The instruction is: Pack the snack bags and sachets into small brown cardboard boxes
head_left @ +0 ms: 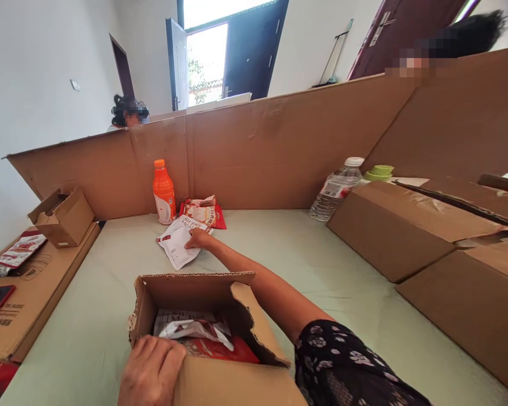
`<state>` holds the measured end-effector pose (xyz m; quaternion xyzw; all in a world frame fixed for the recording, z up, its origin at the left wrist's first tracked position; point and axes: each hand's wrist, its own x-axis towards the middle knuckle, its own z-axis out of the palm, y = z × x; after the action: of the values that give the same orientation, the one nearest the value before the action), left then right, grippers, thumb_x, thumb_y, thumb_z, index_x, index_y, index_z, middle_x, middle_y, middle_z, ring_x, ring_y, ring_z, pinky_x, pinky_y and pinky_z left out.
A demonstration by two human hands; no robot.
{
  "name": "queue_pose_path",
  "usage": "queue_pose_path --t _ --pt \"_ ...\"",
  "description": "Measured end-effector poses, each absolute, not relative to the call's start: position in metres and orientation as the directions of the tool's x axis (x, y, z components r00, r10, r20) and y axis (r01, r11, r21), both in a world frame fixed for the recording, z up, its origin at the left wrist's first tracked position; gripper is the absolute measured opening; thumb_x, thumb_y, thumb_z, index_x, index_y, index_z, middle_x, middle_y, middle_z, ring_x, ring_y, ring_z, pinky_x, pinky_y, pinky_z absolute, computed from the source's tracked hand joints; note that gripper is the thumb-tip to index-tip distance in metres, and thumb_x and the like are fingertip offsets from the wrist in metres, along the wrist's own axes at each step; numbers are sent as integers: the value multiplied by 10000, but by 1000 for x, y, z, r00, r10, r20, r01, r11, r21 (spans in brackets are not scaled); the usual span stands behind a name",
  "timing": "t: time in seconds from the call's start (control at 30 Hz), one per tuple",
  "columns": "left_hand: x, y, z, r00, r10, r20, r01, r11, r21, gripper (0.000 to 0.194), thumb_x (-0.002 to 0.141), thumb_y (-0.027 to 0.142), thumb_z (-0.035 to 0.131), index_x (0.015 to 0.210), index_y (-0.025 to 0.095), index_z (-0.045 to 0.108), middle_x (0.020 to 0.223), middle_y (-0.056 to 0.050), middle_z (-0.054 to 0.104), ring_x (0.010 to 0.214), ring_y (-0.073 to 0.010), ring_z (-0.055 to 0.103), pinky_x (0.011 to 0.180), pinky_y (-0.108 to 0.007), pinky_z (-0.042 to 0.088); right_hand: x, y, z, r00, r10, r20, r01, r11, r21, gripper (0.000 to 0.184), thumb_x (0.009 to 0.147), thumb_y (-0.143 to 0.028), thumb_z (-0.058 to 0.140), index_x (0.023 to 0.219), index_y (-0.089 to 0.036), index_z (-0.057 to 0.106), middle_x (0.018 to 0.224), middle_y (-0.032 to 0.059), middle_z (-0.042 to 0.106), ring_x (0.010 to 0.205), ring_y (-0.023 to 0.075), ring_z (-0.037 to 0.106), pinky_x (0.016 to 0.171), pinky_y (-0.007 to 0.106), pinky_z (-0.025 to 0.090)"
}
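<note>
White packet (176, 247) lies under right hand (198, 238), grip state unclear; left hand (154, 366) clamped on box (237, 383).

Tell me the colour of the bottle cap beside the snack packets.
Orange, seen best in the head view.

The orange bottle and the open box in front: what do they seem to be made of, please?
The orange bottle looks like smooth, glossy plastic, judging by its sheen and moulded shape. The open box seems to be matt brown corrugated cardboard, with wavy layers at its rough rim.
</note>
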<state>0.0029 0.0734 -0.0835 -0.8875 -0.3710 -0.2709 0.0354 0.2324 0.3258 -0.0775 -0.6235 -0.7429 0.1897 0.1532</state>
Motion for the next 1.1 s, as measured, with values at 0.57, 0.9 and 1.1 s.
queue_pose_path --t 0.57,0.9,1.1 --pt "12 62 -60 566 713 414 691 -684 234 378 641 24 516 973 165 630 884 -78 693 822 -273 607 755 -415 497 291 88 25 -170 659 733 781 544 -308 218 930 -438 614 736 -343 639 563 23 563 714 297 671 578 383 492" --pt "11 61 -58 584 765 272 750 -637 179 394 610 21 533 962 169 629 937 -94 689 879 -289 610 798 -446 525 216 120 -3 -614 747 -255 778 627 -38 295 921 -44 450 1094 -187 640 979 87 776 830 234 728 610 292 381" --pt "11 66 -58 592 753 288 733 -651 198 374 614 16 541 941 173 631 926 -107 705 879 -304 643 784 -475 560 207 132 0 -625 683 -379 740 673 -7 304 881 -59 551 1102 -157 735 1028 134 790 931 285 752 728 333 527"
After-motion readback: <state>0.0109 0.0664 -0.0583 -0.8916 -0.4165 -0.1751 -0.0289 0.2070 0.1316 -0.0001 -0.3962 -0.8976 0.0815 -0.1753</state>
